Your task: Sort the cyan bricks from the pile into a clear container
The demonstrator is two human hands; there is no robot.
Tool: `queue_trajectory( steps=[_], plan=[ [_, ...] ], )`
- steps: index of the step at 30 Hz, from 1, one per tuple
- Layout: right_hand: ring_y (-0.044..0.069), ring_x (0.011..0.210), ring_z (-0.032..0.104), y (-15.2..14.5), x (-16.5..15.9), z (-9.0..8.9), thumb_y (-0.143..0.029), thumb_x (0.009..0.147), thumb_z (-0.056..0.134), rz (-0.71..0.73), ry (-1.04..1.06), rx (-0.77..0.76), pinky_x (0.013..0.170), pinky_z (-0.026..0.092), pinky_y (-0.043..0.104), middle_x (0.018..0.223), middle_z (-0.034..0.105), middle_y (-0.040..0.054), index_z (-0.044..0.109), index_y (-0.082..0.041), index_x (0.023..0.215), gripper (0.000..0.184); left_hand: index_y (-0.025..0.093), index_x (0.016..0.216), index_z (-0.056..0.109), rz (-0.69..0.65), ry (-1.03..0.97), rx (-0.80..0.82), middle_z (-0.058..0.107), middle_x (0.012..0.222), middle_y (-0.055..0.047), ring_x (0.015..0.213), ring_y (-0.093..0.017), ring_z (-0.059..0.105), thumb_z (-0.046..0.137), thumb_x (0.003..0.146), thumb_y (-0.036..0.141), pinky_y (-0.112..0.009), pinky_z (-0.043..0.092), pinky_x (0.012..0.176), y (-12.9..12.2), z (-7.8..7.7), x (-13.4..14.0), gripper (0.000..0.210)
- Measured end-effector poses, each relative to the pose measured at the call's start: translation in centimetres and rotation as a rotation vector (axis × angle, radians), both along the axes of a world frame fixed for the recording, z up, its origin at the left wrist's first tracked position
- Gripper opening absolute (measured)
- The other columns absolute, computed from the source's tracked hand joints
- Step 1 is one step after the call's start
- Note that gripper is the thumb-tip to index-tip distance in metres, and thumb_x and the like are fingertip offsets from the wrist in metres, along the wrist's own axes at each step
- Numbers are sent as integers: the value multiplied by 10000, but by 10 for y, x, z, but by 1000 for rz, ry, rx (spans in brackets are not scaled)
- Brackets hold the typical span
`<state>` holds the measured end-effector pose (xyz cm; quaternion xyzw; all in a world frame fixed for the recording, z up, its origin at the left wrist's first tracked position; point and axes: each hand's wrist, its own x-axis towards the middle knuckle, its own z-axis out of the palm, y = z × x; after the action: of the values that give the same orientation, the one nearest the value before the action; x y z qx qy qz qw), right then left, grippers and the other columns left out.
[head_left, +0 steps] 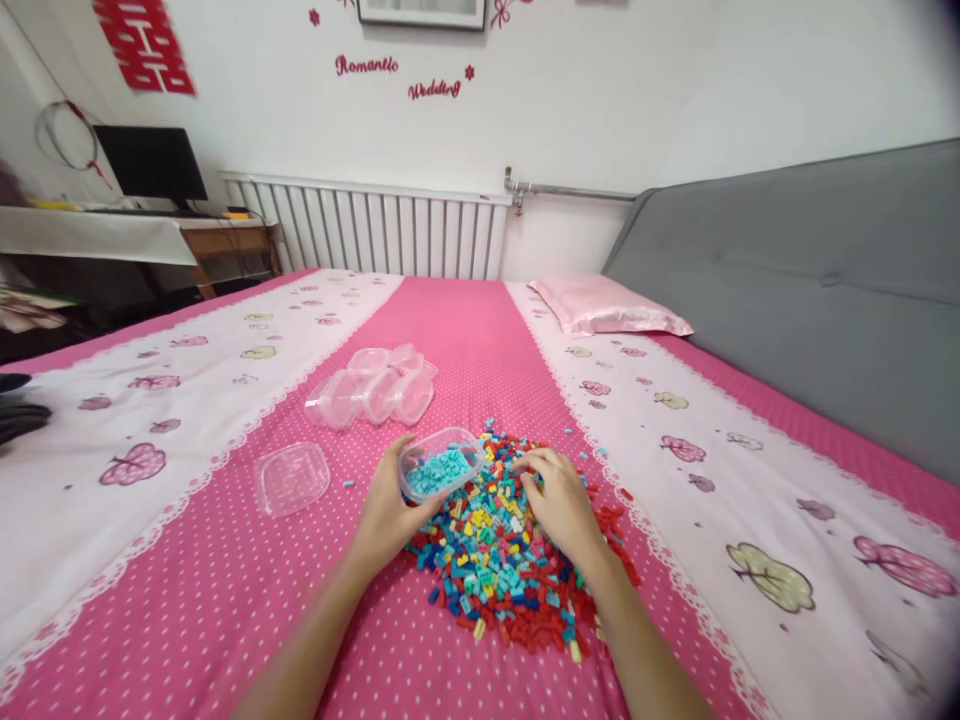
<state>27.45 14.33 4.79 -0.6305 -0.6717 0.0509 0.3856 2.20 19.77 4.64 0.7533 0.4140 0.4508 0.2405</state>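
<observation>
My left hand (391, 510) grips a clear plastic container (477, 447) by its near left side, tilted a little over the edge of a brick pile. Inside it lie many light blue toy bricks (439, 472). My right hand (559, 500) is over the right part of the loose pile of mixed toy bricks (495, 540), red, yellow, blue and light blue. Its fingers are bent down at the bricks; whether a brick sits between the fingertips is too small to make out.
A clear lid (292, 480) lies on the pink dotted bedspread (457, 320) to the left. Behind it are several stacked clear containers (375, 385). A pink pillow (607, 305) rests near the grey headboard (810, 290). Stray bricks are scattered around the pile. Something black (22, 412) is at the left edge.
</observation>
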Motion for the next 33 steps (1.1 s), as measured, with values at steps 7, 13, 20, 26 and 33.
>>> queue_trajectory(
  steps=[7, 13, 20, 26, 33],
  plan=[
    [244, 1091, 543, -3, -2, 4, -216, 899, 625, 105, -25, -72, 1021, 416, 459, 1087, 638, 66, 746, -243, 951, 134, 213, 1385, 372, 12, 1, 29, 588, 1214, -104, 1105, -287, 609, 763, 777, 383, -467, 483, 983, 0, 3, 3, 742],
    [283, 1255, 431, -9, -31, 5, -214, 887, 685, 191, -165, -19, 1078, 394, 500, 1278, 570, 89, 767, -289, 1027, 178, 204, 1382, 374, 48, 3, 50, 576, 1229, -111, 1130, -297, 590, 773, 767, 407, -480, 470, 1000, 0, 1, 4, 760],
    [295, 1182, 470, -7, -45, 6, -160, 857, 713, 185, -233, -11, 1021, 427, 494, 1221, 624, 82, 781, -308, 977, 202, 208, 1381, 370, 44, 9, 12, 581, 1212, -109, 1117, -295, 595, 761, 782, 412, -481, 479, 983, -1, 2, 5, 744],
    [268, 1091, 513, -3, -46, 3, -151, 853, 718, 198, -213, 17, 976, 426, 455, 1109, 681, 51, 754, -282, 921, 152, 212, 1378, 375, 63, 8, 49, 578, 1217, -97, 1102, -287, 600, 773, 766, 404, -468, 489, 975, 0, 0, 7, 754],
    [225, 976, 575, -4, -46, 8, -108, 851, 711, 269, -181, -2, 986, 403, 419, 899, 717, 7, 711, -259, 900, 159, 200, 1375, 376, 49, 12, 31, 587, 1199, -105, 1105, -290, 600, 764, 777, 406, -466, 483, 973, -1, 1, 7, 741]
  ],
)
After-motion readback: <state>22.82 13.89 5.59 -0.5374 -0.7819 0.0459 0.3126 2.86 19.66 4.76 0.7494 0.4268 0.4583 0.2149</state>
